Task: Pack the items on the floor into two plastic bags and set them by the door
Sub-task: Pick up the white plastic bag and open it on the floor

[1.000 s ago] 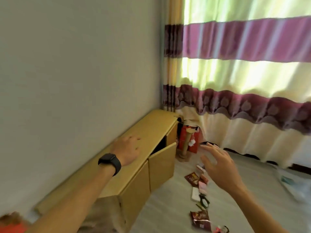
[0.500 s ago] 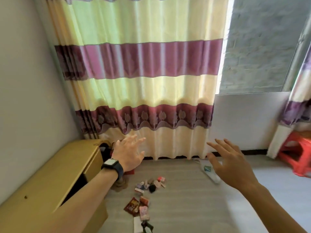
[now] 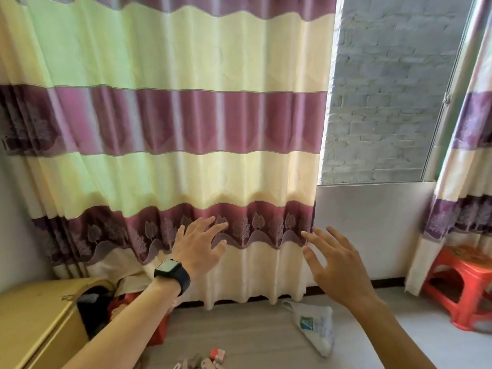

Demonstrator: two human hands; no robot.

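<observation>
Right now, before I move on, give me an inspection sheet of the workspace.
Surface: grey floor.
Job's things: plastic bag lying on the floor; small packets at the bottom edge, cut off.
Clutter: red object beside the yellow cabinet, partly hidden.
Hands: left hand and right hand raised, spread open, holding nothing.
Cables: nothing seen.
Surroundings: striped curtain ahead, window beside it, red stool on the right.

Striped curtain [image 3: 186, 123] behind L hand [image 3: 198, 247] & R hand [image 3: 338, 265]; window [image 3: 380, 102] above R hand, red stool [image 3: 466, 270] right of it; yellow cabinet [image 3: 32, 318] below-left of L hand.
</observation>
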